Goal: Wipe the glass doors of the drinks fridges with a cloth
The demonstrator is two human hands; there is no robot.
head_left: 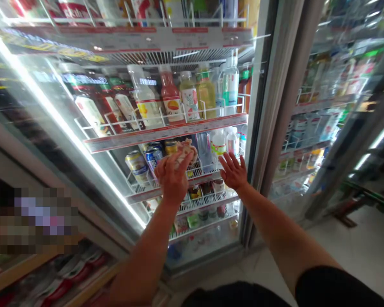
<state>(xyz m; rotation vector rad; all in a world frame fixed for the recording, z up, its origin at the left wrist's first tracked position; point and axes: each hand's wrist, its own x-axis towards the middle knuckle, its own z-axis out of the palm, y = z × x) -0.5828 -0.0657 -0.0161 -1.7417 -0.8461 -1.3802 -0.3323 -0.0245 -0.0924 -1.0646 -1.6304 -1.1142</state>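
Dark sleeve nearest. Left hand, grip closed on crumpled cloth, raised before cooler shelves; cloth appears just right of drink cans. Right hand bare, fingers spread wide, beside metal door frame; contact unclear.

Red-drink btl btwn other btls on mid shelf, cans below, pale flr at R
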